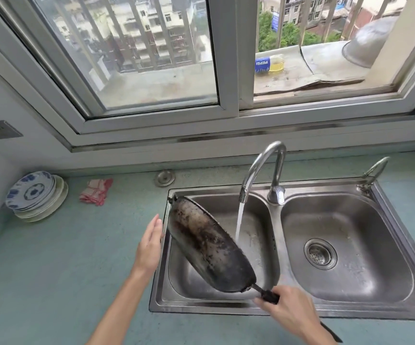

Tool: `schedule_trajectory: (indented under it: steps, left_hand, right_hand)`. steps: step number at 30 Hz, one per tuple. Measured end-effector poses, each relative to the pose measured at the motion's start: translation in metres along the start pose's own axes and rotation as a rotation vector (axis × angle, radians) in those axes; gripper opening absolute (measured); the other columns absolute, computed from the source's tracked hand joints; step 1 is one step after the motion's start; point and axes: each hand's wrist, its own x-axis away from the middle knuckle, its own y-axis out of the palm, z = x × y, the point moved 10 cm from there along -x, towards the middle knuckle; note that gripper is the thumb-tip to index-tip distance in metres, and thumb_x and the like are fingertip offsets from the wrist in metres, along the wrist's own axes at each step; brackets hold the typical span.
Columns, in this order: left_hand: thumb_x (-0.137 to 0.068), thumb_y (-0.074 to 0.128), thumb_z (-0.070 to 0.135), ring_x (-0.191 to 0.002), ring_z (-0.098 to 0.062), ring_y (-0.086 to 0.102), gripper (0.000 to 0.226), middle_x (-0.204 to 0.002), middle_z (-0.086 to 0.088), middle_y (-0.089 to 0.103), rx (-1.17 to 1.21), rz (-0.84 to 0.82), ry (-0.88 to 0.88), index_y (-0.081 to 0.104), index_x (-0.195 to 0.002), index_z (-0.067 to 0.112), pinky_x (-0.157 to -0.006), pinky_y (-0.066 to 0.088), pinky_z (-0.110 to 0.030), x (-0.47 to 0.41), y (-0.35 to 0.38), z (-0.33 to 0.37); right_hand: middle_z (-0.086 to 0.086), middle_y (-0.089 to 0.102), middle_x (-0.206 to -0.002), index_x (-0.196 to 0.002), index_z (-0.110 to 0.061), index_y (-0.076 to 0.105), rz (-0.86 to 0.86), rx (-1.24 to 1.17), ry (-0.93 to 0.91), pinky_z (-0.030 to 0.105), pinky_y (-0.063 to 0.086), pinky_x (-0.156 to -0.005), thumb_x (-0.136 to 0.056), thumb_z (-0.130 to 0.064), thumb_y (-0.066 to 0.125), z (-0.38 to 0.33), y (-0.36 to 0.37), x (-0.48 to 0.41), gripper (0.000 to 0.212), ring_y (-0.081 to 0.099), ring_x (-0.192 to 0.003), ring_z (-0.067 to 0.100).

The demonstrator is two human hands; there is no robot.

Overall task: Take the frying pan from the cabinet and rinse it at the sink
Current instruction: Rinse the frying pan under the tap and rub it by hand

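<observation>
Held the frying pan [208,245] tipped on its side over the left bowl of the sink [273,245], dirty bottom facing up. Gripped the pan's black handle with the right hand [288,312], fingers closed tight around it. Kept the left hand [150,245] flat and loose just beside the pan's left edge, holding nothing. Ran water from the tap [261,173] down just past the pan's right edge. Left stacked plates [35,195] and a red cloth [96,191] on the desk [64,270].
</observation>
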Motion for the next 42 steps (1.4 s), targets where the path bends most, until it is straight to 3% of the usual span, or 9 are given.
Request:
schedule_trajectory:
  steps: [5,9,14,19,23,29,34,39,42]
  left_hand:
    - [-0.106,0.035,0.037,-0.123,-0.019,0.057,0.042,-0.137,0.000,0.057,-0.030,-0.041,-0.011,0.048,-0.145,0.024,-0.112,0.040,-0.044,0.002,0.023,-0.011]
    - [-0.102,0.048,0.036,-0.096,-0.014,0.070,0.025,-0.100,0.003,0.075,0.031,0.016,-0.050,0.070,-0.099,0.026,-0.086,0.056,-0.034,0.014,0.033,-0.041]
    - [-0.093,0.066,0.022,-0.093,-0.021,0.073,0.014,-0.083,0.002,0.078,-0.047,-0.009,-0.040,0.075,-0.083,0.022,-0.088,0.058,-0.046,0.024,0.047,-0.068]
    - [-0.103,0.045,0.037,-0.120,-0.010,0.059,0.029,-0.126,0.015,0.064,-0.086,-0.177,-0.083,0.066,-0.123,0.033,-0.108,0.046,-0.045,0.032,0.078,-0.068]
    - [-0.102,0.047,0.041,-0.136,-0.006,0.041,0.046,-0.138,0.021,0.045,-0.108,-0.313,-0.110,0.045,-0.147,0.033,-0.118,0.034,-0.043,0.037,0.105,-0.061]
    - [-0.103,0.043,0.043,-0.146,-0.008,0.030,0.054,-0.158,0.009,0.036,-0.166,-0.446,-0.089,0.035,-0.154,0.027,-0.123,0.022,-0.037,0.049,0.144,-0.044]
    - [-0.104,0.045,0.035,-0.136,-0.005,0.039,0.050,-0.155,0.003,0.042,-0.169,-0.411,-0.051,0.040,-0.151,0.021,-0.117,0.027,-0.026,0.047,0.151,-0.037]
    - [-0.102,0.050,0.032,-0.125,-0.008,0.047,0.049,-0.146,0.000,0.051,-0.150,-0.259,-0.121,0.042,-0.149,0.021,-0.114,0.035,-0.030,0.033,0.129,-0.048]
    - [-0.098,0.057,0.036,-0.138,-0.017,0.043,0.060,-0.153,-0.003,0.043,-0.273,-0.188,-0.087,0.037,-0.152,0.020,-0.117,0.033,-0.038,0.028,0.118,-0.055]
  right_hand:
    - [0.000,0.054,-0.063,-0.056,-0.026,0.054,0.052,-0.029,0.007,0.032,0.043,-0.062,-0.057,-0.093,0.041,0.005,0.001,0.009,0.068,0.067,-0.082,0.021]
    - [-0.002,0.050,-0.057,-0.055,-0.036,0.054,0.054,-0.059,0.046,0.032,0.042,-0.059,-0.063,-0.082,0.046,0.012,0.000,0.014,0.048,0.061,-0.070,0.022]
    - [-0.002,0.051,-0.062,-0.054,-0.024,0.043,0.074,-0.003,0.052,0.034,0.045,-0.067,-0.071,-0.080,0.044,0.022,-0.004,0.016,0.058,0.068,-0.082,0.022]
    - [-0.004,0.053,-0.063,-0.056,-0.022,0.047,0.065,-0.008,0.087,0.032,0.044,-0.067,-0.072,-0.081,0.045,0.024,-0.001,0.019,0.061,0.068,-0.084,0.020]
    - [-0.003,0.059,-0.064,-0.063,-0.019,0.051,0.077,-0.035,0.106,0.030,0.048,-0.067,-0.066,-0.087,0.040,0.030,-0.002,0.020,0.069,0.066,-0.078,0.018]
    - [-0.004,0.056,-0.055,-0.061,-0.042,0.051,0.092,-0.134,0.101,0.026,0.043,-0.059,-0.060,-0.092,0.036,0.036,-0.003,0.023,0.052,0.061,-0.066,0.012]
    - [-0.002,0.054,-0.052,-0.056,-0.040,0.052,0.084,-0.173,0.128,0.026,0.041,-0.057,-0.063,-0.094,0.036,0.043,-0.005,0.018,0.057,0.058,-0.061,0.013]
    - [-0.003,0.052,-0.050,-0.048,-0.025,0.048,0.073,-0.217,0.160,0.030,0.044,-0.060,-0.073,-0.089,0.041,0.043,-0.011,0.015,0.069,0.058,-0.061,0.018]
    - [-0.003,0.054,-0.050,-0.050,-0.025,0.052,0.045,-0.244,0.150,0.030,0.047,-0.062,-0.074,-0.088,0.041,0.042,-0.012,0.012,0.068,0.058,-0.059,0.017]
